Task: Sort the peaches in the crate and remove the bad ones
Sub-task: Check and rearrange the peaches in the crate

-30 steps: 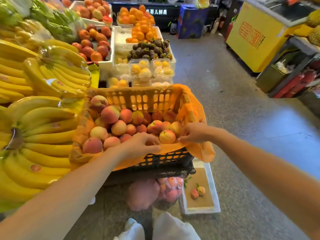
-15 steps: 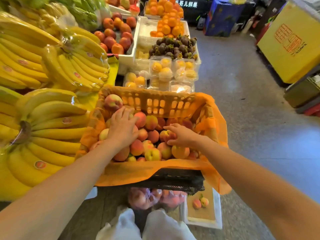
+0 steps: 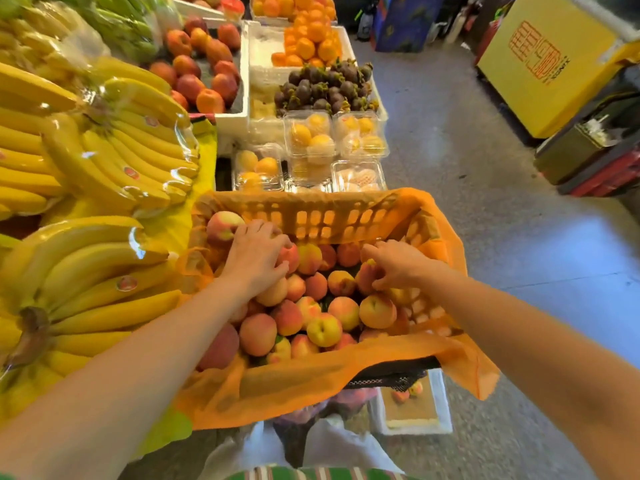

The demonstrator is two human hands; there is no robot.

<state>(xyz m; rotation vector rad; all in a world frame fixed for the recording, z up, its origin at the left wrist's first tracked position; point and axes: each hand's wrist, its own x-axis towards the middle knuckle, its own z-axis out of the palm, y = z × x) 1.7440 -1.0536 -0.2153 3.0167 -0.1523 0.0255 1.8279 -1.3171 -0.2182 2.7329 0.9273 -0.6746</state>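
Observation:
An orange plastic crate (image 3: 322, 216), lined with orange mesh cloth, holds several peaches (image 3: 323, 329) in red, pink and yellow. My left hand (image 3: 254, 259) lies palm down on the pile at the crate's back left. Its fingers curl over a reddish peach (image 3: 290, 258), just right of a large pale peach (image 3: 221, 226) in the corner. My right hand (image 3: 396, 265) reaches in from the right, thumb and fingers closed on a reddish peach (image 3: 366, 277) near the right wall. My forearms hide the peaches under them.
Wrapped banana bunches (image 3: 114, 157) crowd the left side. Clear clamshell boxes of yellow fruit (image 3: 311, 140) stand just behind the crate, with mangosteens (image 3: 325, 88) farther back. A white foam tray (image 3: 443, 403) with two peaches lies on the floor at the lower right. Open grey floor (image 3: 485, 202) spreads to the right.
Both hands have moved from the crate's near edge deeper into the pile: the left to the back left corner, the right toward the right wall. The view has moved closer over the crate.

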